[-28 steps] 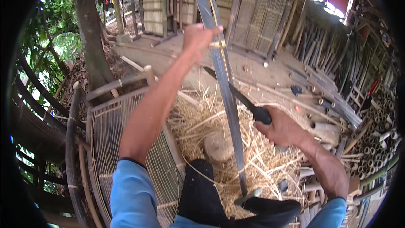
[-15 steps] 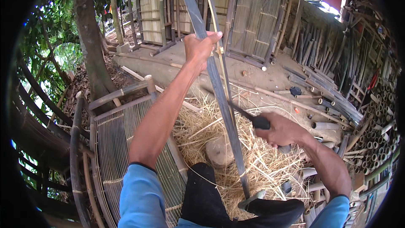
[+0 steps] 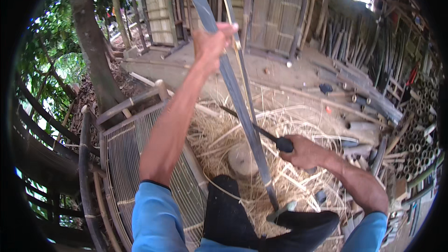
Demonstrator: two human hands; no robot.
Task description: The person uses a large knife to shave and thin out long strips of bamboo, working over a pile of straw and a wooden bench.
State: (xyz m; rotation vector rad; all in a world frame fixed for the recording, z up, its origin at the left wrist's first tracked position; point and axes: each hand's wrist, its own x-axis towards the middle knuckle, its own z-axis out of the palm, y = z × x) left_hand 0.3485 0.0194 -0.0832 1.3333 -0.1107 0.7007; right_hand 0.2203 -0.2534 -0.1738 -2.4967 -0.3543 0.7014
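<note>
A long dark bamboo pole (image 3: 235,88) stands tilted in front of me, its foot down by my lap. Beside it runs a thin, pale-edged bamboo strip (image 3: 241,60), apart from the pole at the top and meeting it lower down. My left hand (image 3: 210,46), slightly blurred, is closed round the pole high up, with thumb reaching toward the strip. In my right hand (image 3: 305,151) is the dark handle of a knife (image 3: 266,133). Its narrow blade crosses the pole where the strip joins it, and the tip shows on the left side.
Straw-like bamboo shavings (image 3: 298,177) surround a round wooden stump (image 3: 242,159) below the pole. A slatted bamboo bench (image 3: 140,158) stands at my left, near a tree trunk (image 3: 91,42). Cut bamboo tubes (image 3: 417,154) are piled at right; woven panels (image 3: 275,14) lean at the back.
My right hand and the knife have shifted a little down along the pole. My left hand keeps its grip high up. The whole view has tilted slightly.
</note>
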